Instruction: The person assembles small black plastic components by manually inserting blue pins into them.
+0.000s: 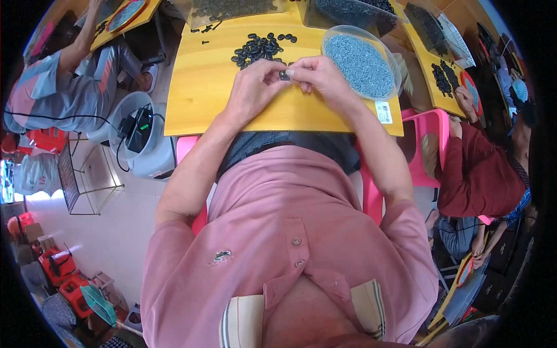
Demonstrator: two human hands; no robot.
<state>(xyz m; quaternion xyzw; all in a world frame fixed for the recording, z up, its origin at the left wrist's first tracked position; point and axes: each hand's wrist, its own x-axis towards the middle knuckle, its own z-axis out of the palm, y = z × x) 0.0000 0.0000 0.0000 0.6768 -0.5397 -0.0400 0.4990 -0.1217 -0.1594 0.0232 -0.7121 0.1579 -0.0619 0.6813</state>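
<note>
You've got that little black part (284,75) pinched between the fingertips of your left hand (253,85) and right hand (320,78), over the yellow table (200,87). I'd keep the grip light and square so it doesn't twist, tbh. Black pile (255,49) just beyond, tub (398,78) of screws (357,64) right, co-worker in dark red (481,174) farther off.

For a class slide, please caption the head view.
Left hand and right hand pinch a small black part near a tub of screws.
</note>
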